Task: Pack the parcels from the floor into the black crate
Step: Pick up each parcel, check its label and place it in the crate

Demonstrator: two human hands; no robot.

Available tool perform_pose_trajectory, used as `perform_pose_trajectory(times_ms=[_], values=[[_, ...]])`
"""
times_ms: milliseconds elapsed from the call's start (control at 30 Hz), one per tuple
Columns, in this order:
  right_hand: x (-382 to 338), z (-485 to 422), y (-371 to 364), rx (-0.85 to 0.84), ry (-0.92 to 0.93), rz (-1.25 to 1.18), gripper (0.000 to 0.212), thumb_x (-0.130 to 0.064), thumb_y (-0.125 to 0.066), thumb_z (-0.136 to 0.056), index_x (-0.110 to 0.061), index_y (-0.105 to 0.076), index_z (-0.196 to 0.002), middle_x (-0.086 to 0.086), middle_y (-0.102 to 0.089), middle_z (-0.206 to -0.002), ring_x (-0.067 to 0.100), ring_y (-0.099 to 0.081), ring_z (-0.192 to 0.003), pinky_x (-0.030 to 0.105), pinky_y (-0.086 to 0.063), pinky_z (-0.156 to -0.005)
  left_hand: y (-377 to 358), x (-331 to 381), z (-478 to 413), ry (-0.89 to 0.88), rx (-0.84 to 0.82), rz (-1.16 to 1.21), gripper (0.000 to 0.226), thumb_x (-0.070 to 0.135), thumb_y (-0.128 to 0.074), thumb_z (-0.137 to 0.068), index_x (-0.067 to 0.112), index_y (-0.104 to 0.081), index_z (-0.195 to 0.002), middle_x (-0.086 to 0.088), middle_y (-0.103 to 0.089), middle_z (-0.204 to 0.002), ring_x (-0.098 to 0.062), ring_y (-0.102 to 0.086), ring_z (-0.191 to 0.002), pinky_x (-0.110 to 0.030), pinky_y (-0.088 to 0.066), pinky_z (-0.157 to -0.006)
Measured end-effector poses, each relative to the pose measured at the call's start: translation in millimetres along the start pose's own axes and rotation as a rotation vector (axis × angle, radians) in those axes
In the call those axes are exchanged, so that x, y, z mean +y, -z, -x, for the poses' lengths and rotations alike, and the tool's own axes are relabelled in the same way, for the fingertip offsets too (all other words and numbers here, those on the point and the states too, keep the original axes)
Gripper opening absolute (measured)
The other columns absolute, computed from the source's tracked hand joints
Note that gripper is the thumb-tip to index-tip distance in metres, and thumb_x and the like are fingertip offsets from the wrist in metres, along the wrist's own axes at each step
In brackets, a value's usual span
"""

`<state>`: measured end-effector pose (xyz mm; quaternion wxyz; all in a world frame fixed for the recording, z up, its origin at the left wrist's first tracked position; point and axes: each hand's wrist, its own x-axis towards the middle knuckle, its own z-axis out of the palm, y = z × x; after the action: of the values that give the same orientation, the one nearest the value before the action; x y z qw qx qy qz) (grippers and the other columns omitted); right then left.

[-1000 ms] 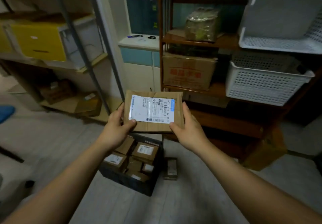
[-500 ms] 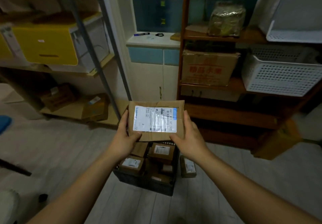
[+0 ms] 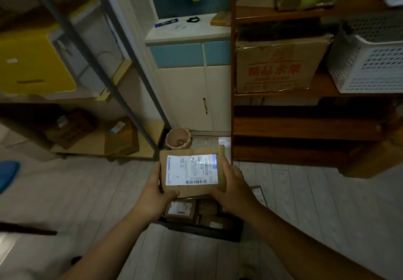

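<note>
The wooden shelf point(image 3: 305, 127) fills the right side, and the frame cuts off its top and right end. On it stand a cardboard box point(image 3: 277, 66) with red print and a white basket point(image 3: 370, 68) (what is inside the basket I cannot see). The black crate point(image 3: 207, 233) stands on the floor under the hands and is mostly hidden by them. Several small brown parcels point(image 3: 181, 209) lie in it. Above the crate a flat parcel point(image 3: 192, 170) with a white label is held in the air. The left hand point(image 3: 152, 199) grips its lower left corner and the right hand point(image 3: 235, 190) clasps its right edge. A loose parcel point(image 3: 258, 193) lies on the floor just beside the crate's right side, half covered by the right wrist.
</note>
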<state>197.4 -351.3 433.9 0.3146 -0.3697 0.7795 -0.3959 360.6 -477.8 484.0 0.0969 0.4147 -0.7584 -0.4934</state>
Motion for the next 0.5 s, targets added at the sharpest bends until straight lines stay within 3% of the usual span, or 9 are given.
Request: perform_pose_trajectory(times_ms=[33,100,167,233,333,400,500], values=[[5,-3,-1,-0.023,-0.026,0.003,0.091,-0.052,-0.066,-0.082,-0.043,-0.004,-0.147,-0.004,-0.027,-0.148,0.018,-0.038,-0.133,0.026,-0.044,-0.094,-1,-2,-10,-0.012,-0.036,-0.012,0.080,0.000,-0.065,-0.082,0.032,-0.025,-0.142,0.030,-0.049,-0.111,0.002,-0.050,-0.107,-0.006,-0.047,-0.072],[14,-9,-5,-0.064,-0.078,0.030,0.094,-0.052,-0.064,-0.082,-0.049,0.008,-0.143,-0.003,-0.016,-0.154,0.021,-0.031,-0.138,0.037,-0.040,-0.106,-4,-12,-35,-0.074,-0.100,-0.055,0.074,0.007,-0.073,-0.078,0.027,-0.035,-0.139,0.018,-0.056,-0.121,0.001,-0.055,-0.110,-0.011,-0.050,-0.080],[23,-13,-14,-0.059,-0.119,0.045,0.099,-0.044,-0.065,-0.084,-0.053,0.018,-0.136,-0.001,-0.011,-0.155,0.020,-0.029,-0.139,0.038,-0.037,-0.110,-10,-31,-63,-0.144,-0.172,-0.097,0.064,0.013,-0.077,-0.077,0.021,-0.045,-0.132,0.006,-0.060,-0.124,-0.008,-0.059,-0.113,-0.025,-0.055,-0.087],[39,-19,-29,-0.050,-0.185,0.033,0.102,-0.037,-0.066,-0.086,-0.052,0.020,-0.137,0.000,-0.013,-0.155,0.018,-0.030,-0.139,0.036,-0.038,-0.110,-20,-54,-89,-0.157,-0.236,-0.084,0.059,0.009,-0.076,-0.077,0.018,-0.047,-0.128,0.001,-0.058,-0.126,-0.016,-0.058,-0.116,-0.030,-0.054,-0.090],[70,-35,-56,-0.065,-0.285,0.042,0.101,-0.036,-0.065,-0.088,-0.051,0.020,-0.139,-0.001,-0.012,-0.156,0.015,-0.036,-0.135,0.028,-0.037,-0.109,-39,-104,-123,-0.144,-0.305,-0.041,0.074,0.009,-0.078,-0.074,0.038,-0.039,-0.129,0.012,-0.050,-0.131,-0.009,-0.051,-0.123,-0.034,-0.053,-0.093],[101,-49,-76,-0.077,-0.348,0.123,0.097,-0.039,-0.062,-0.089,-0.042,0.017,-0.146,-0.002,-0.005,-0.157,0.014,-0.040,-0.132,0.022,-0.038,-0.105,-58,-143,-141,-0.102,-0.377,-0.036,0.084,0.019,-0.080,-0.072,0.051,-0.029,-0.131,0.021,-0.045,-0.134,-0.003,-0.046,-0.126,-0.036,-0.051,-0.097],[160,-77,-114,-0.106,-0.385,0.180,0.097,-0.039,-0.060,-0.090,-0.041,0.022,-0.142,-0.003,0.009,-0.157,0.017,-0.037,-0.135,0.024,-0.038,-0.108,-95,-208,-169,-0.011,-0.359,-0.093,0.084,0.028,-0.078,-0.072,0.050,-0.026,-0.134,0.019,-0.041,-0.136,-0.003,-0.043,-0.126,-0.028,-0.046,-0.101]])
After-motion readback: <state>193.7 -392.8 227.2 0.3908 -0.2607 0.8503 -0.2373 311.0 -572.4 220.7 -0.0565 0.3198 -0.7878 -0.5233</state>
